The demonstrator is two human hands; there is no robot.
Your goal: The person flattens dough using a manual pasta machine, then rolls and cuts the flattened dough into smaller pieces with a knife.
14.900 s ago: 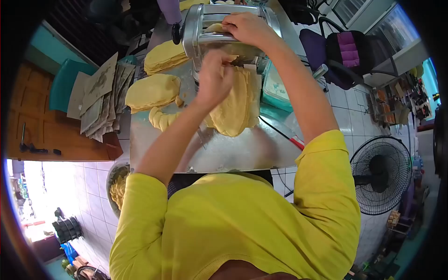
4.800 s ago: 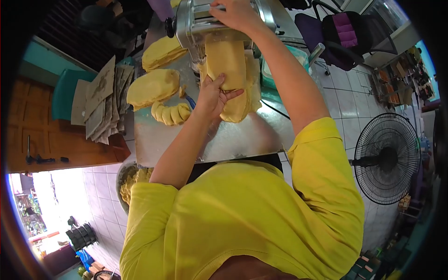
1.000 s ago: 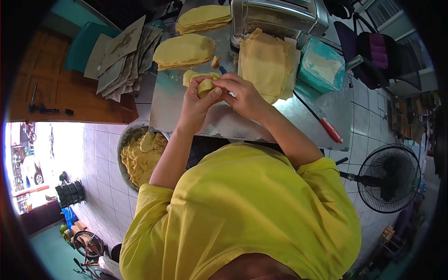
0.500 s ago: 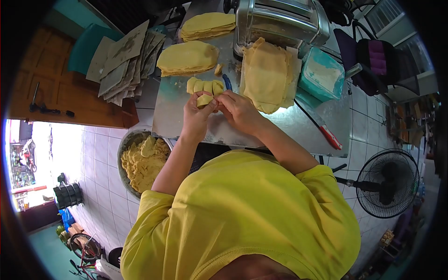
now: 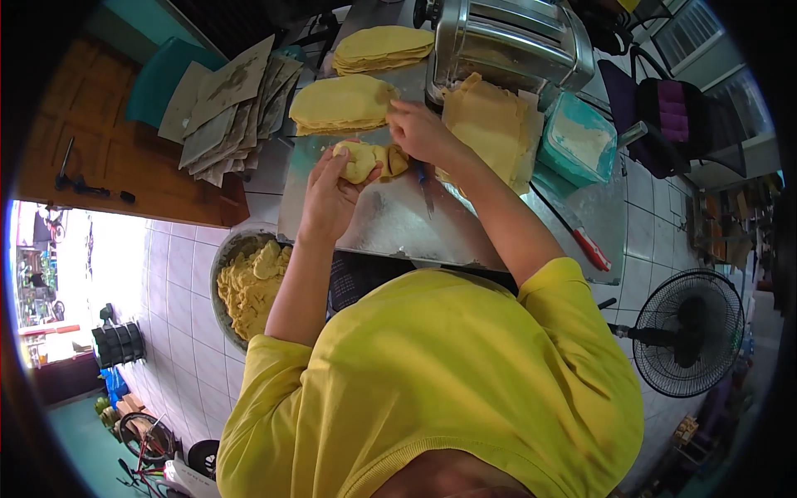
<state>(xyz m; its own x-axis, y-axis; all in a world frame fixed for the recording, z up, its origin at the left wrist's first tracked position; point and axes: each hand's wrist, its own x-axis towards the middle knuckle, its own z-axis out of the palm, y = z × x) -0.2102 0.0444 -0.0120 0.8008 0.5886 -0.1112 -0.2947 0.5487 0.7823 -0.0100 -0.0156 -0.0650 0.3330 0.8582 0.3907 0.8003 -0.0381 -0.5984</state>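
Well, low at the left of the frame I see a basin (image 5: 251, 234) heaped with yellow dough (image 5: 253, 290) in ragged lumps, so I judge the stuff soft, dense and slightly crumbly. Just left of centre, my left hand (image 5: 334, 187) is curled around a dough piece (image 5: 359, 162), thumb on one side and fingertips showing on the other. That lump looks light enough for one hand and likely dents under a hard pinch; I'd cradle it from beneath, across palm and fingers. Beyond it lies a stack of dough sheets (image 5: 342, 104), probably limp and apt to tear if lifted by one edge. Just right of the piece sit some dough bits (image 5: 397, 162). At upper centre, my right hand (image 5: 419, 134) is partly closed, fingers bent together near the stack's right end; whether it pinches anything I cannot tell. Further right come a pile of broad sheets (image 5: 487, 124), best supported flat from below, a metal roller machine (image 5: 506, 37) and a teal tub (image 5: 573, 166).
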